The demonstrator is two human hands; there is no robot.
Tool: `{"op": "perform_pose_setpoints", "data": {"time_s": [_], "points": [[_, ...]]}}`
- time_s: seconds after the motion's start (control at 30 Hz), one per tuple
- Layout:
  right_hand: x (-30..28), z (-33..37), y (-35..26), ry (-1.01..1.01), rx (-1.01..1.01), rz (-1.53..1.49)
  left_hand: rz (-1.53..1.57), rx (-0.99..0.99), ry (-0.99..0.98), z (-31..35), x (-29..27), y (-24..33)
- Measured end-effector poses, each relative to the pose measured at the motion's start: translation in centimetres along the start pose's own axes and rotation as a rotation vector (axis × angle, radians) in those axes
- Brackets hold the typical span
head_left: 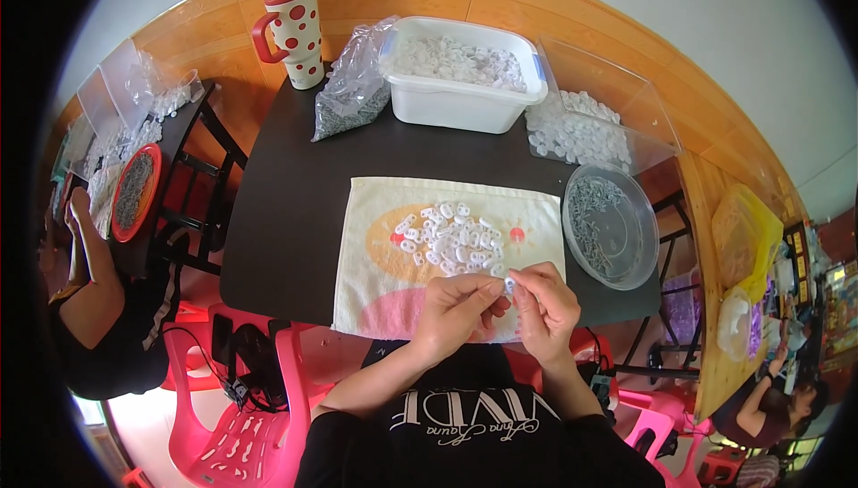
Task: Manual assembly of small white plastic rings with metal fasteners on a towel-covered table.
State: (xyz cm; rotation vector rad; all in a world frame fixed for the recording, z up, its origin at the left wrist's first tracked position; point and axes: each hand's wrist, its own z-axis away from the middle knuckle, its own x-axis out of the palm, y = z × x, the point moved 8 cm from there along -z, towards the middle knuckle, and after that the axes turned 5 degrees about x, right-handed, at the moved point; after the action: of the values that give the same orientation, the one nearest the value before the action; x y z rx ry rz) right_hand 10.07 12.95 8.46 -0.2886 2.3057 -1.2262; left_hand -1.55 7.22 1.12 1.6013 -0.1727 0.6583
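Observation:
My left hand and my right hand meet over the near edge of a towel, fingertips pinched together. Between them is a small white plastic piece, gripped from both sides; whether a screw is in it is too small to tell. Just beyond my fingers lies a loose pile of white oval plastic pieces, some showing holes. They rest on the cream towel with its yellow and pink pattern. Right of the towel, a round clear tub holds many thin grey screws.
Along the back of the dark table stand a dotted tumbler, a plastic bag of grey screws, a white bin of white pieces and a clear box of round white pieces. Other people sit left and far right; pink chairs are near me.

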Motion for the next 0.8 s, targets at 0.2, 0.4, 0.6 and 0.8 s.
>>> {"op": "perform_pose_setpoints", "data": {"time_s": [0.2, 0.4, 0.6, 0.8], "points": [[0.4, -0.1, 0.6, -0.046, 0.065, -0.088, 0.163, -0.062, 0.058, -0.3, 0.2, -0.6], [0.6, 0.8, 2.3, -0.087, 0.237, -0.299, -0.135, 0.094, -0.030, -0.2, -0.7, -1.0], [0.7, 1.1, 3.3, -0.044, 0.265, -0.388, -0.075, -0.105, -0.019, 0.1, -0.4, -1.1], [0.5, 0.7, 2.2, -0.040, 0.216, -0.325, 0.010, -0.003, -0.013, 0.4, -0.3, -0.5]]}}
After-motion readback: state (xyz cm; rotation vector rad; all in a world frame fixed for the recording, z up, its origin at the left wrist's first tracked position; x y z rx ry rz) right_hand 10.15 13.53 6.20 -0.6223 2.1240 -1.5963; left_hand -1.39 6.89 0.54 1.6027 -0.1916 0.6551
